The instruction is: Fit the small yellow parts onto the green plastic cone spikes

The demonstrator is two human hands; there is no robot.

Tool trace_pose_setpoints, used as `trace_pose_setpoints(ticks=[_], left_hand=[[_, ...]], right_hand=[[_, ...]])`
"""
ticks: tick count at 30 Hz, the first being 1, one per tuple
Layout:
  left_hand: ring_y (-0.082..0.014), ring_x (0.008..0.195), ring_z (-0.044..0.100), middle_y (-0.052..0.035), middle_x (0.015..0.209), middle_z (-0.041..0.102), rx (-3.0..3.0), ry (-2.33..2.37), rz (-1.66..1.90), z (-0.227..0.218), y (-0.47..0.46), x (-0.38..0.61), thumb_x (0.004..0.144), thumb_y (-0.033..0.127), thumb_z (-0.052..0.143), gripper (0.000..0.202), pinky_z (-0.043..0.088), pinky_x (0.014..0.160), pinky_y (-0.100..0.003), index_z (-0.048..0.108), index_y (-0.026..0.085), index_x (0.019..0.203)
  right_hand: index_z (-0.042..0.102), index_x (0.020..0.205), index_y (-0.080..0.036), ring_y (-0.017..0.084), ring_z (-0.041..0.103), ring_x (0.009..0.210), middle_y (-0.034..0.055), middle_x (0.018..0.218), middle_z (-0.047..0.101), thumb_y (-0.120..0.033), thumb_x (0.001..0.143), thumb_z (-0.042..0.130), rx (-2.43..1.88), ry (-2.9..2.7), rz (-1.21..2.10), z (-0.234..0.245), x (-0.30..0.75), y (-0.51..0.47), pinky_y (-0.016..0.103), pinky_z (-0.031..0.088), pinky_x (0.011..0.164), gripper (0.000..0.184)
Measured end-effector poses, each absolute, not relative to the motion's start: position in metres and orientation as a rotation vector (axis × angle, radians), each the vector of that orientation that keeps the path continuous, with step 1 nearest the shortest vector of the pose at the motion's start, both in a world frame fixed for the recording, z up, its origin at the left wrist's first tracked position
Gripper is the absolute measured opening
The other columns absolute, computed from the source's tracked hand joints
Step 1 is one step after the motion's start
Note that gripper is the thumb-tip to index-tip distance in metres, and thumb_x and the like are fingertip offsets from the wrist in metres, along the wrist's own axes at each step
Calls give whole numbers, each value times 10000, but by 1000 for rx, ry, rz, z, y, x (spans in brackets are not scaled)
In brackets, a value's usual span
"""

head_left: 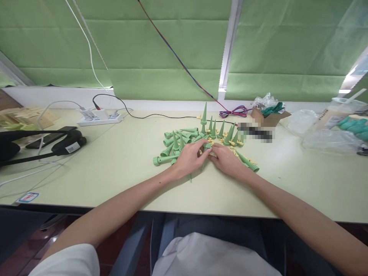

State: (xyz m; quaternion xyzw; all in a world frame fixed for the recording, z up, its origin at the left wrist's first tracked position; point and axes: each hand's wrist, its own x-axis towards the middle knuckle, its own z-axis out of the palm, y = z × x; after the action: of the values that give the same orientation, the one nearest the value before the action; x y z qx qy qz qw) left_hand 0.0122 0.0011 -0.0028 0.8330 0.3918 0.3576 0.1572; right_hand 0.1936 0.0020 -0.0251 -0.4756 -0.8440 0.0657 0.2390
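Note:
My left hand [191, 156] is closed round a green plastic plant watering spike [207, 145], its tapered end pointing down towards me. The fingertips of my right hand [227, 158] pinch at the spike's side, touching my left fingers; whatever small part they hold is hidden. Behind my left hand lies a heap of green spikes [168, 142], some on their sides. Several upright spikes with yellow valves [229, 135] stand just beyond my right hand. One more green spike [249, 162] lies by my right wrist, a small yellow valve [250, 161] beside it.
At the back are a white power strip [100, 118], coiled red-blue wire [235, 112] and a cardboard box [268, 117]. A black headset [67, 143] and phone [51, 137] lie left. A drink cup [330, 115] and plastic bags [330, 140] are at right.

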Motion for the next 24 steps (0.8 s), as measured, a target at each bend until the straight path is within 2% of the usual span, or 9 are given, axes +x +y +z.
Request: trace_pose_setpoints(ticks=[12, 16, 24], left_hand=[[-114, 537, 567, 43, 640, 609, 2390, 1113, 1037, -4, 1, 13, 951, 332, 533, 240, 407, 589, -239, 605, 185, 1128], [-115, 541, 574, 38, 654, 622, 2391, 1118, 1038, -4, 1, 13, 955, 333, 525, 238, 410, 590, -240, 607, 188, 1125], [-118, 557, 579, 26, 688, 638, 2409, 1121, 1043, -5, 2, 13, 952, 337, 528, 237, 409, 585, -243, 610, 185, 1115]], right_hand=[[541, 804, -181, 201, 553, 759, 56, 816, 619, -177, 909, 594, -1327, -2235, 244, -19, 194, -3, 301, 389, 674, 118], [531, 809, -186, 182, 550, 708, 47, 830, 641, -188, 892, 617, -1354, -2203, 309, -17, 193, -4, 293, 382, 651, 120], [504, 808, -198, 185, 584, 730, 46, 839, 676, -189, 893, 618, -1371, -2161, 362, -15, 191, -6, 278, 384, 653, 143]])
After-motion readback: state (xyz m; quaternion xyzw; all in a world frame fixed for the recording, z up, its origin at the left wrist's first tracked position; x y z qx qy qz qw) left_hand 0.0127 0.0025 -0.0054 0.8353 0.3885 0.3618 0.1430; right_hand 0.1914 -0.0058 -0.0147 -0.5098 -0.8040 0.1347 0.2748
